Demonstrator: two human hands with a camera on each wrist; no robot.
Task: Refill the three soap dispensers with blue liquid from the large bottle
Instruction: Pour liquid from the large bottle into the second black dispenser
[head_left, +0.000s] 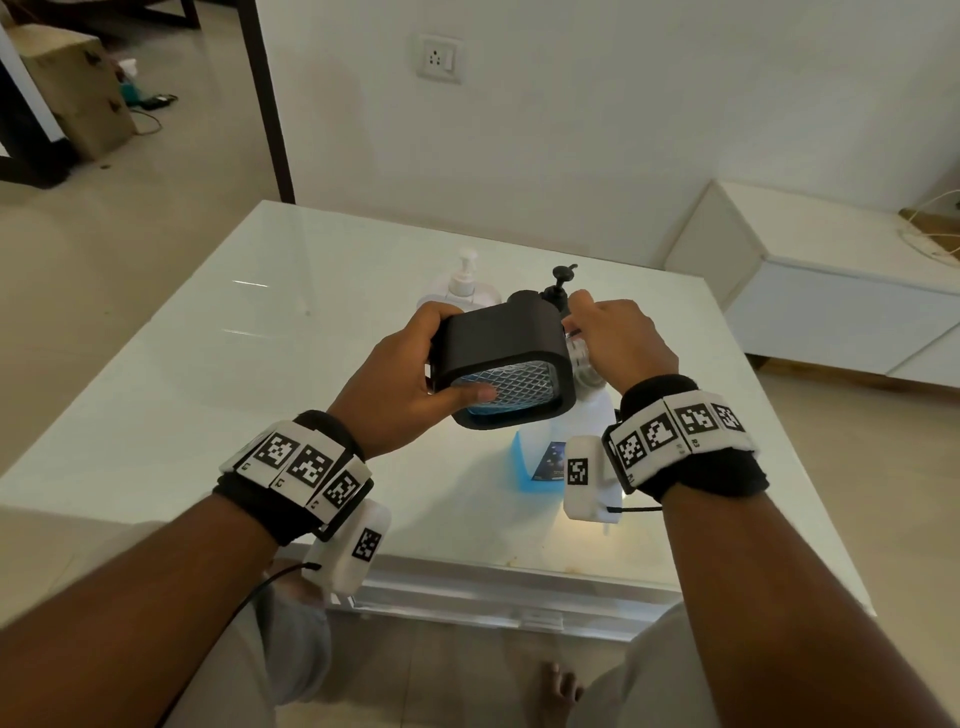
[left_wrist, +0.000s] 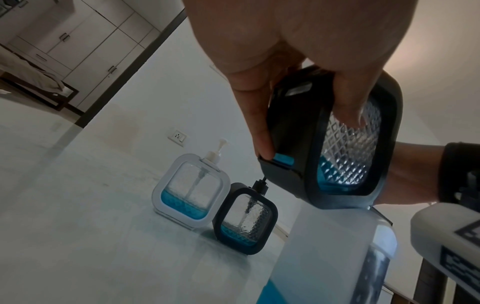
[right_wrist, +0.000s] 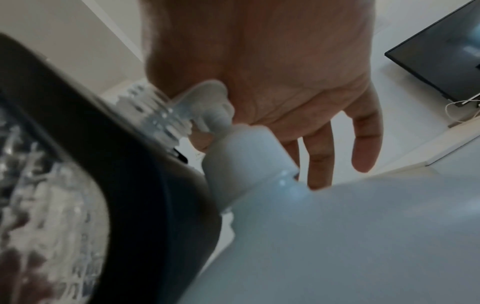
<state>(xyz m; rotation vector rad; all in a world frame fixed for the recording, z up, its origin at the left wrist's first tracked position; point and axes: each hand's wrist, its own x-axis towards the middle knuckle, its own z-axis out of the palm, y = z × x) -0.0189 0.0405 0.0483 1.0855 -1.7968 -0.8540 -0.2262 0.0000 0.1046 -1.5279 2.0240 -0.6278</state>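
My left hand (head_left: 410, 384) grips a black-framed dispenser (head_left: 504, 358) tipped on its side above the white table (head_left: 249, 374), thumb across its diamond-patterned glass (left_wrist: 350, 148). Its pump is off and a little blue liquid pools at the low end. The clear threaded neck (right_wrist: 153, 111) points at the pump nozzle (right_wrist: 207, 98) of the large white bottle (head_left: 540, 457), which stands under my hands with blue liquid low inside. My right hand (head_left: 618, 338) holds that pump head at the thumb side of the palm (right_wrist: 285, 72), its other fingers (right_wrist: 366, 144) hanging straight.
Behind my hands stand a white-framed dispenser (left_wrist: 192, 191) and a second black-framed one (left_wrist: 245, 222), each with a shallow blue layer and its pump fitted. A low white cabinet (head_left: 831, 291) sits to the right. The wall runs close behind the table.
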